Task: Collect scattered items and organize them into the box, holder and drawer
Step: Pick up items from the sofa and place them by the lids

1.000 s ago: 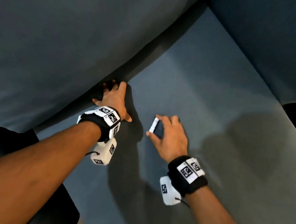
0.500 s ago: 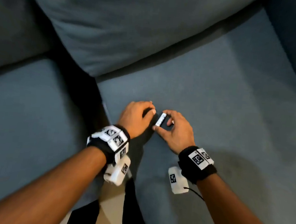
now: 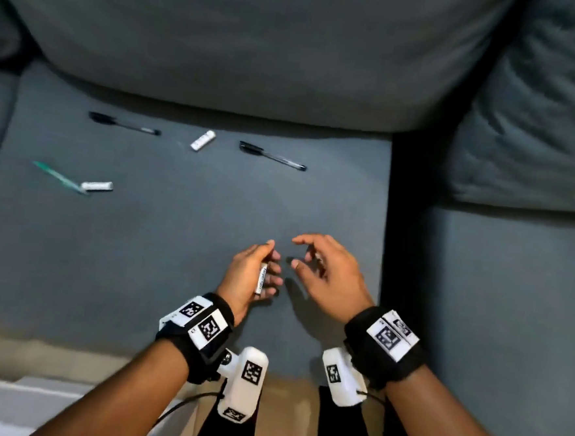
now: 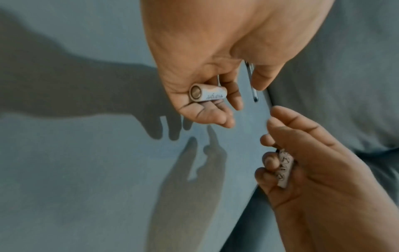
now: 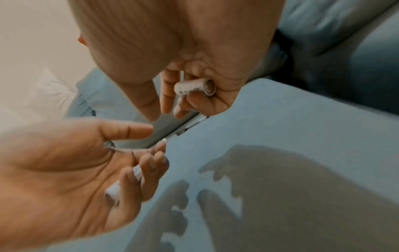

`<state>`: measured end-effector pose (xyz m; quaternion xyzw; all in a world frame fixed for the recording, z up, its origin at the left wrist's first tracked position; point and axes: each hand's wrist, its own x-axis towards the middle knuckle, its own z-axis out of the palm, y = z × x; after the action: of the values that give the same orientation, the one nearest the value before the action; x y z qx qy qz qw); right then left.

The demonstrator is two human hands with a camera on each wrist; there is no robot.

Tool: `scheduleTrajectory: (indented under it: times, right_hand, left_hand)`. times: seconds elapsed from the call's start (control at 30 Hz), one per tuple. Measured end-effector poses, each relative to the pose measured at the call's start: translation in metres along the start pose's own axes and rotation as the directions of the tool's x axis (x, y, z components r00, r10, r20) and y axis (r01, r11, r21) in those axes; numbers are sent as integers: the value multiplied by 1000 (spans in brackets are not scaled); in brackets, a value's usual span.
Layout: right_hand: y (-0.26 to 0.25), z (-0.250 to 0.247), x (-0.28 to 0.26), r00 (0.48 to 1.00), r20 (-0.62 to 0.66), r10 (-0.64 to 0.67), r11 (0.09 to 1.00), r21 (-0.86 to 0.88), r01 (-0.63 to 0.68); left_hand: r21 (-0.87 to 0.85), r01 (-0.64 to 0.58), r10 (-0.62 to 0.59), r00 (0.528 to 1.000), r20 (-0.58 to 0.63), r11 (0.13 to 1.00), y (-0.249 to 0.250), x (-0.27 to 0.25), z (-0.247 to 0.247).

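batteries held, one in each hand (image 3: 253,276) (image 3: 329,275).

The sofa seat (image 3: 174,261) is grey-blue cloth, and the back cushion (image 3: 257,45) has a more grey tone. The battery (image 3: 261,279) in the left hand (image 3: 251,276) is white with small dark letters; its end is brown metal. Two loose batteries (image 3: 203,140) (image 3: 96,186) are also white. Two pens (image 3: 124,124) (image 3: 271,155) are black with clear barrels, one pen (image 3: 57,177) is green. Both wristbands (image 3: 200,331) (image 3: 386,344) are black with white tags that carry black square patterns.
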<state>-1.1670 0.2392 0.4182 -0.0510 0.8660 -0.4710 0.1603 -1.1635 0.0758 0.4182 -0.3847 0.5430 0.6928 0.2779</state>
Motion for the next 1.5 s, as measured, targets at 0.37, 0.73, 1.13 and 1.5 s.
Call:
scheduleTrajectory:
  times: [0.37,0.73,1.13,1.5]
  right_hand:
    - [-103,101,86,969,245,-16,976,-205,68]
    - [-105,130,221,973,211,-91,774,-600,203]
    - [-125,185,194,925,368,90,975,-223,-6]
    - [-137,226,198,966,228,125,980,123,-156]
  left_hand:
    - [-344,4,-28,997,-66,939,33,21,-137]
    - [-196,-142,85,957,-276,970,27,14,-230]
    - [-429,-241,29,896,-443,870,31,10,-264]
    - [-450,-211,-43,871,-489,868,59,38,-252]
